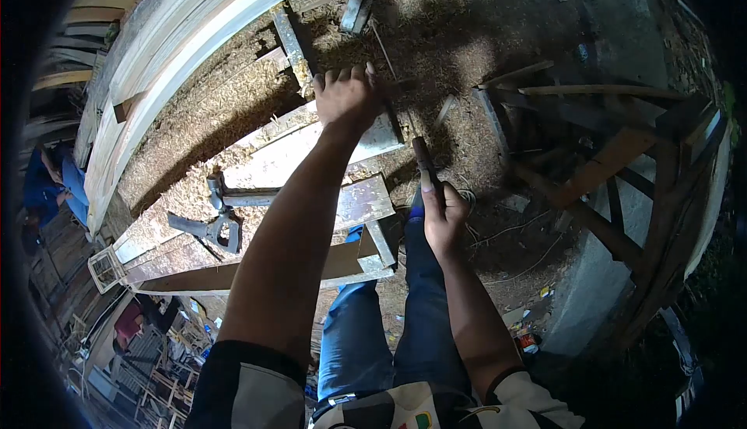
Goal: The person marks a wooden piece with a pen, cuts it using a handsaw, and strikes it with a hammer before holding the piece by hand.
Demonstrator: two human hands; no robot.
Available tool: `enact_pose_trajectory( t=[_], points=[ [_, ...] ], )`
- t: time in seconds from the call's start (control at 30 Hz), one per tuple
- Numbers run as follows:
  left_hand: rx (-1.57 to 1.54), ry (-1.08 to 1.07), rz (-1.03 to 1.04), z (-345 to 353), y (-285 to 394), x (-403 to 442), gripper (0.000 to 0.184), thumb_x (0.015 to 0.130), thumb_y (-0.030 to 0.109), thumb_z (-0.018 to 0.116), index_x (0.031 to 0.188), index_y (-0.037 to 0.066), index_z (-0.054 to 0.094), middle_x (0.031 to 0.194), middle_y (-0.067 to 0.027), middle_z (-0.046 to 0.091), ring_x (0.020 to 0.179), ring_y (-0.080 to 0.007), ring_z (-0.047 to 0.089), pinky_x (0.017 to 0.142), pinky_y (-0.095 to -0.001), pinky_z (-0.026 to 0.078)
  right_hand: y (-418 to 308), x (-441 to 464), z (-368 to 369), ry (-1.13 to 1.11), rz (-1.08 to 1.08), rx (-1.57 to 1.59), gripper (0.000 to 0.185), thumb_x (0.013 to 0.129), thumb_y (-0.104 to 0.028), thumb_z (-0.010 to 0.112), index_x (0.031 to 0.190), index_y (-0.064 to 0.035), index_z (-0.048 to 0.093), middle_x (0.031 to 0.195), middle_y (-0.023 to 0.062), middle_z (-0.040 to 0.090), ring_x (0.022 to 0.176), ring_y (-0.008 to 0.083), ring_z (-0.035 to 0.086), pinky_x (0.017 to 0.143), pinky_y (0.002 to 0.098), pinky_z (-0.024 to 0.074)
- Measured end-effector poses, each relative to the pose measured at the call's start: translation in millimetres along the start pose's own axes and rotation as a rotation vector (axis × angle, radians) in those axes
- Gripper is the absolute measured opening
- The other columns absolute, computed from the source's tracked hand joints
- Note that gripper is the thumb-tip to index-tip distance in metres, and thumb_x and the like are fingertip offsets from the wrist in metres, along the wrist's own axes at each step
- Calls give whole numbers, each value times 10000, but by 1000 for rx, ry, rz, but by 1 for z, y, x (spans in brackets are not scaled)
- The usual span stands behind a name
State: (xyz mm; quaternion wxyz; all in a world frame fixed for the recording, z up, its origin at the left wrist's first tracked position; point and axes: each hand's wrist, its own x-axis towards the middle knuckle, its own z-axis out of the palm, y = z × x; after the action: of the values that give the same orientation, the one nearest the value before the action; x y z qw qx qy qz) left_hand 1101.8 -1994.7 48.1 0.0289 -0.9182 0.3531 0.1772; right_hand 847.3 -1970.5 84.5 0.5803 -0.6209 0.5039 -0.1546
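Observation:
My left hand [346,101] is reached out over the far end of the workbench, fingers curled. A dark, blurred shape shows beside its knuckles, and I cannot make out what the hand holds. Lower and to the right, my right hand [447,215] is wrapped round a dark, narrow bar-shaped tool [423,158] that points up and away from me. On the shavings-covered workbench [362,199], left of my left forearm, lie a hammer [249,197] and a dark metal tool with a looped end [204,231]. The forearm hides part of the hammer's handle.
Long pale boards [194,28] are stacked at the upper left. Wood shavings [482,1] cover the ground. A heap of timber offcuts [607,164] stands at the right beside a concrete strip [572,316]. Another person [66,180] in blue is at the far left.

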Motion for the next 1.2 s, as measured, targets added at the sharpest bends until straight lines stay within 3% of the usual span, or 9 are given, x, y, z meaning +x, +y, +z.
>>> enact_pose_trajectory(
  t=[0.27, 0.33, 0.4, 0.5, 0.6, 0.8, 1.0, 1.13, 1.2],
  points=[
    [-151, -219, -36, -17, -2, 5, 612, 1059, 526, 216, 1194, 107, 641, 1126, -183, 701, 1166, -349, 621, 1124, -522, 321, -11, 7, -3, -3, -39, 33, 349, 989, -295, 663, 759, -36, 612, 586, -26, 492, 567, 68, 449, 506, 297, 355],
    [-157, -208, 1, -1, -9, 9, 572, 1059, 513, 259, 1170, 104, 643, 1146, -193, 689, 1186, -339, 606, 1103, -504, 353, -21, 10, -2, 8, -56, 4, 383, 1014, -199, 623, 679, -68, 490, 621, -91, 387, 591, 23, 324, 507, 257, 263],
    [-143, 195, 209, 27, -17, 10, 452, 1045, 469, 393, 1172, 111, 637, 1214, -182, 642, 1200, -351, 573, 1075, -474, 390, -21, 9, -1, 10, -64, 32, 384, 1014, -207, 621, 679, -66, 497, 618, -90, 389, 590, 24, 327, 507, 259, 264],
    [-249, 423, 220, 26, -19, -7, 326, 999, 387, 545, 1140, 113, 652, 1271, -166, 576, 1201, -367, 532, 1053, -447, 410, -16, 5, -1, 9, -57, 47, 385, 1013, -225, 620, 682, -62, 514, 614, -91, 395, 588, 25, 332, 506, 262, 263],
    [-458, 359, 365, 12, -28, -26, 256, 950, 326, 634, 1080, 110, 680, 1251, -157, 545, 1184, -374, 510, 1048, -441, 412, -13, 1, 2, 25, -30, 76, 382, 1012, -242, 622, 689, -59, 532, 609, -95, 401, 586, 24, 335, 504, 265, 258],
    [-344, 460, 505, 16, -42, -11, 225, 856, 280, 722, 994, 104, 694, 1098, -128, 575, 1096, -339, 519, 977, -454, 427, -25, 2, -2, -14, 33, 60, 385, 1014, -246, 617, 685, -70, 519, 610, -98, 402, 588, 19, 336, 505, 269, 247],
    [-457, 433, 492, 14, -43, -19, 203, 806, 174, 750, 954, 63, 666, 945, -93, 586, 945, -322, 527, 832, -442, 426, -28, -2, 1, -19, 39, 83, 423, 1018, -252, 614, 657, -90, 465, 612, -97, 385, 587, 16, 325, 501, 266, 238],
    [-429, 388, 415, 21, -41, -22, 212, 811, 185, 745, 965, 62, 666, 932, -94, 603, 936, -317, 535, 823, -450, 430, -28, -3, 4, -6, 69, 36, 445, 1016, -258, 621, 641, -109, 432, 615, -99, 368, 582, 18, 313, 499, 259, 230],
    [-432, 370, 413, 17, -38, -22, 286, 868, 313, 728, 949, 47, 661, 973, -113, 615, 976, -328, 551, 863, -429, 472, -25, -2, 6, 5, 77, 46, 453, 1014, -259, 625, 637, -110, 424, 610, -100, 362, 574, 18, 307, 495, 259, 228]
  ],
)
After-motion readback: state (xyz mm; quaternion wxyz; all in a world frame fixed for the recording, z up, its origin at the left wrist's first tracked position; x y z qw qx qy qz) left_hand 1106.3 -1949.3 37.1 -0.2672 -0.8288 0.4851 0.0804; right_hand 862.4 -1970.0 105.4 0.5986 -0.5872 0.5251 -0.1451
